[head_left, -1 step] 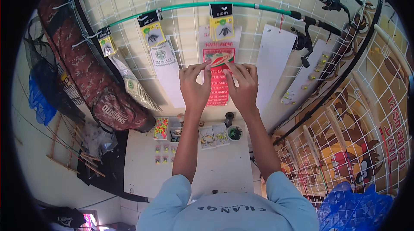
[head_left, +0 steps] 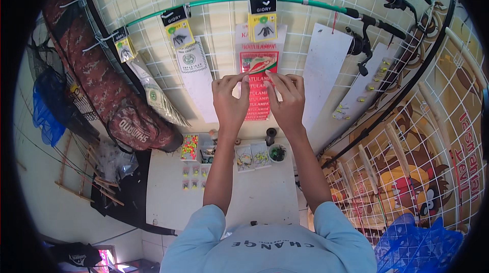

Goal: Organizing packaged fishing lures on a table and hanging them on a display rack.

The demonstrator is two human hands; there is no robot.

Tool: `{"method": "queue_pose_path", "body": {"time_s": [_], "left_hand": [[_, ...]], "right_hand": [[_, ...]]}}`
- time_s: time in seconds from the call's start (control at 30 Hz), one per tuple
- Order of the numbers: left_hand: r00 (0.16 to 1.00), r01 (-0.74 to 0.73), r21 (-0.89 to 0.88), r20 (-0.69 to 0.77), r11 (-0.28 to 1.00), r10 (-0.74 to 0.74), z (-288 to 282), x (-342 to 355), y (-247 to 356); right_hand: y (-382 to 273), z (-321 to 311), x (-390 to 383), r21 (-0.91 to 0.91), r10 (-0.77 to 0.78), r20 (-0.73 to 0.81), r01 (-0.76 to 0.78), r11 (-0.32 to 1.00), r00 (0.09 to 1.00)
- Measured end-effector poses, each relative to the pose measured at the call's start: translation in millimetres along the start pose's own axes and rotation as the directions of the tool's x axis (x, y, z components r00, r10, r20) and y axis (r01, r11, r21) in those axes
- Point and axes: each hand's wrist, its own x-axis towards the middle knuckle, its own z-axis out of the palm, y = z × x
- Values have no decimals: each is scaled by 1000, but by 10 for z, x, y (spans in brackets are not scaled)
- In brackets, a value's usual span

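A strip of red packets (head_left: 257, 98) with white print hangs on the wall grid in front of me, its top packet showing a red and green picture. My left hand (head_left: 230, 101) is at the strip's left edge, thumb and forefinger pinched on it. On the opposite edge, my right hand (head_left: 288, 99) pinches in the same way, its other fingers curled. Behind the strip is a pale printed card (head_left: 261, 32). Just above hangs a yellow and black packet (head_left: 263, 26) with a dark lure picture.
A green fishing rod (head_left: 224, 1) with a reel (head_left: 360, 45) crosses the grid above my hands. White cards (head_left: 326, 69) hang to the right. Below stands a white table (head_left: 178, 204) with a box of colourful beads (head_left: 190, 146) and a tub (head_left: 277, 153). A camouflage rod bag (head_left: 133, 128) leans left.
The view has tilted slightly, so the wall things sit higher in the picture. My fingers are a little lower on the red strip, still pinched at both edges.
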Motion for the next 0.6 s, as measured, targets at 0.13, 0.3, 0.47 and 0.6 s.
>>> {"method": "queue_pose_path", "body": {"time_s": [0.13, 0.3, 0.47, 0.6], "left_hand": [[988, 119, -30, 103, 992, -115, 128, -367, -275], [955, 160, 45, 244, 986, -166, 186, -998, -648], [895, 265, 62, 354, 962, -270, 175, -1581, -892], [827, 326, 130, 440, 936, -349, 143, -2089, -1085]], "right_hand": [[44, 97, -435, 31, 108, 97, -112, 993, 989], [111, 212, -1182, 16, 259, 250, -272, 962, 933], [129, 200, -1849, -20, 381, 407, -409, 912, 830], [117, 169, -2302, -70, 444, 497, -476, 877, 746]]}}
